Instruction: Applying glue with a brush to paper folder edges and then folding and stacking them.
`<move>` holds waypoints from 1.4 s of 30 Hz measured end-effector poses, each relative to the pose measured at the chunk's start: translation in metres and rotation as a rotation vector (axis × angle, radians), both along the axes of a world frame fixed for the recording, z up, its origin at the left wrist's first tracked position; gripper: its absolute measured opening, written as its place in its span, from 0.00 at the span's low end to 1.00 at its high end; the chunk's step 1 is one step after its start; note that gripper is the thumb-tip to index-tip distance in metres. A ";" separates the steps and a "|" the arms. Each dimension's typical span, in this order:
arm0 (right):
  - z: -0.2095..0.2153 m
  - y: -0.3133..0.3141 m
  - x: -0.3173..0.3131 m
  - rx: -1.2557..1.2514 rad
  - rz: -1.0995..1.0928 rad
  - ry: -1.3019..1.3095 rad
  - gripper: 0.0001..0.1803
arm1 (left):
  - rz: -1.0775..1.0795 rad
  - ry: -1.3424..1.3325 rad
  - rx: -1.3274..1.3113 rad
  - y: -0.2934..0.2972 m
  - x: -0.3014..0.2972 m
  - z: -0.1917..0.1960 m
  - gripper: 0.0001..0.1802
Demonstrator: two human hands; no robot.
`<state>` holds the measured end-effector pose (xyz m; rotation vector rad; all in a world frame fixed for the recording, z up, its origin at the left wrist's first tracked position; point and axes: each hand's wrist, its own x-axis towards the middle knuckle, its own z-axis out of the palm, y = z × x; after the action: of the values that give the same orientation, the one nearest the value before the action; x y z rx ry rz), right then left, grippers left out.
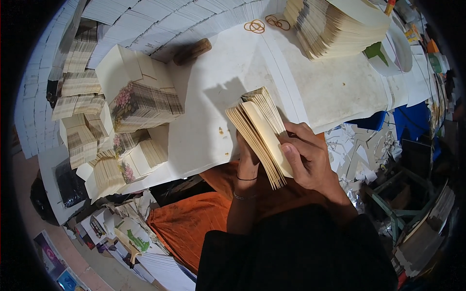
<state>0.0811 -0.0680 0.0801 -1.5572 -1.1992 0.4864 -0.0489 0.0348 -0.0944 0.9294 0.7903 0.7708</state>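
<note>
A thick bundle of folded cream sheets [256, 131] is held up over the table's front edge, its layers slightly fanned. My right hand [309, 157] grips its right side, with the thumb lying on the pale face and the fingers over the far edge. From the left and below, my left hand [246, 153] supports the bundle; most of its fingers are hidden behind the sheets. A dark band and a bracelet circle the left wrist. Orange cloth [194, 220] covers my lap below.
Stacks of folded printed sheets [148, 104] crowd the table's left. A wooden block [192, 52] and rubber bands [255, 26] lie toward the back, before a wall of white paper stacks [160, 22]. A tall cream stack [335, 29] stands back right. Paper scraps [347, 150] litter the right side.
</note>
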 end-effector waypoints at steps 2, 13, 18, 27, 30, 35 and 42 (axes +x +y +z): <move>0.000 0.000 -0.002 -0.016 -0.020 -0.013 0.11 | -0.002 0.105 0.129 0.002 0.000 -0.009 0.23; -0.002 -0.005 -0.004 -0.289 0.061 -0.361 0.23 | -0.006 0.424 0.359 0.001 0.015 -0.001 0.32; 0.008 -0.003 0.005 -0.263 0.192 -0.269 0.23 | -0.039 0.384 0.409 0.005 0.004 -0.018 0.22; 0.011 -0.002 -0.004 -0.251 0.140 -0.369 0.23 | -0.023 0.331 0.242 0.008 0.005 -0.004 0.21; 0.010 -0.005 -0.007 -0.172 0.055 -0.349 0.19 | -0.018 0.301 0.177 0.009 0.011 0.013 0.21; -0.005 -0.008 -0.008 -0.068 -0.125 -0.190 0.15 | 0.079 0.041 -0.158 0.007 0.033 0.069 0.26; -0.001 -0.005 -0.005 -0.039 -0.033 -0.114 0.13 | 0.007 0.165 0.145 0.001 0.009 0.001 0.12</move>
<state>0.0762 -0.0727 0.0792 -1.6541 -1.2543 0.4061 -0.0394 0.0361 -0.0938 1.1315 0.8909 0.7718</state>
